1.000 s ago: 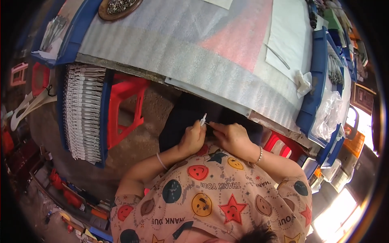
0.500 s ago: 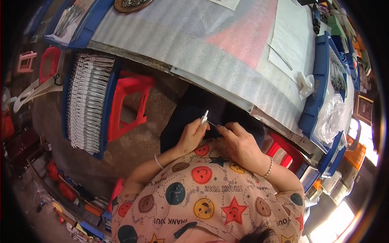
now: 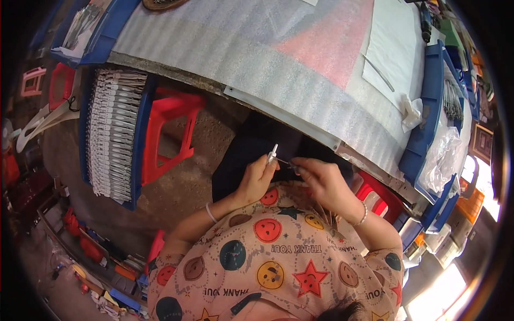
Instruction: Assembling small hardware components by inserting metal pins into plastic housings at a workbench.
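Over my lap, just off the table's near edge, my left hand (image 3: pixel 256 180) pinches a slim white plastic piece (image 3: pixel 274 151) with a narrow tip pointing up and away. My right hand (image 3: pixel 327 186) is closed, thumb and finger pressed together on a thin dark metal rod (image 3: pixel 284 161). The rod reaches left to the white piece's side; whether it enters the piece or only touches it, I cannot tell. Most of the white piece is hidden by my left fingers.
A blue tray (image 3: pixel 137 170) of grey-white handled pieces (image 3: pixel 113 134) rests by a red stool (image 3: pixel 187 128) at left. On the foam-covered table (image 3: pixel 214 59) lie a thin metal tool (image 3: pixel 379 73) and crumpled tissue (image 3: pixel 411 113). Another blue tray (image 3: pixel 423 123) with metal pieces and a plastic bag (image 3: pixel 442 160) stands right.
My right hand has lifted and turned slightly, its fingers now stretched more toward the left. My left hand still holds the white piece in nearly the same place. The view has shifted a little.
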Demonstrator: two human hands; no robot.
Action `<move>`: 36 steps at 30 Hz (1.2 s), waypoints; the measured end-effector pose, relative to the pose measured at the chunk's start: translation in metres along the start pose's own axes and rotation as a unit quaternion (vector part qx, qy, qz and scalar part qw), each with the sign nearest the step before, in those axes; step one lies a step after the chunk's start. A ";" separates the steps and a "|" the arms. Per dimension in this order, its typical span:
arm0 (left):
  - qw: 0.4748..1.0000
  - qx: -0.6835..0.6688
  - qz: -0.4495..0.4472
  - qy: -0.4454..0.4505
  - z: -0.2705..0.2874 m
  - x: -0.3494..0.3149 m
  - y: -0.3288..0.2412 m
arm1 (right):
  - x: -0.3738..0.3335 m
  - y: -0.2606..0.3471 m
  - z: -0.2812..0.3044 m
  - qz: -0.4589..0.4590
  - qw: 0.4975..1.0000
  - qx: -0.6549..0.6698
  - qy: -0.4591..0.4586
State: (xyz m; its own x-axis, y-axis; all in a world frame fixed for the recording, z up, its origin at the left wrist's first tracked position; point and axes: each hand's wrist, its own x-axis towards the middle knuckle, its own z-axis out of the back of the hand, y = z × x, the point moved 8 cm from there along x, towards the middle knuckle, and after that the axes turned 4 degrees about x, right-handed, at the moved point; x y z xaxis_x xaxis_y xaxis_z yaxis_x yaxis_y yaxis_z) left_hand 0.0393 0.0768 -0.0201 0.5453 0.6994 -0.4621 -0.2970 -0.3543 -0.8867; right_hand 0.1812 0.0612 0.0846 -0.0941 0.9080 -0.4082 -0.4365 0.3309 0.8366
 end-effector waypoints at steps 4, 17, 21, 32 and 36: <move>0.985 0.066 -0.142 -0.073 -0.001 0.000 -0.007 | -0.005 0.032 -0.030 0.174 0.902 -0.395 0.006; 0.991 0.098 -0.088 -0.027 -0.003 0.001 0.001 | 0.001 0.031 -0.044 0.153 0.840 -0.513 0.090; 0.989 0.098 -0.101 -0.037 -0.002 0.002 0.005 | 0.017 0.020 -0.035 0.060 0.921 -0.359 0.136; 0.981 0.133 -0.135 -0.033 -0.005 0.003 -0.004 | 0.005 -0.023 -0.017 -0.127 0.988 0.090 -0.008; 0.979 0.077 -0.173 -0.074 0.001 -0.004 -0.014 | -0.007 0.023 -0.008 0.003 0.996 -0.084 -0.012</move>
State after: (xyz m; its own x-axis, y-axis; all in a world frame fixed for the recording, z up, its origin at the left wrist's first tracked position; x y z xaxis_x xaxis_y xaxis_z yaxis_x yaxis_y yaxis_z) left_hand 0.0408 0.0797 -0.0056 0.5178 0.8473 -0.1180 -0.2357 0.0087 -0.9718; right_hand 0.1652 0.0603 0.1038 -0.0772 0.9161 -0.3933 -0.5796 0.2797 0.7654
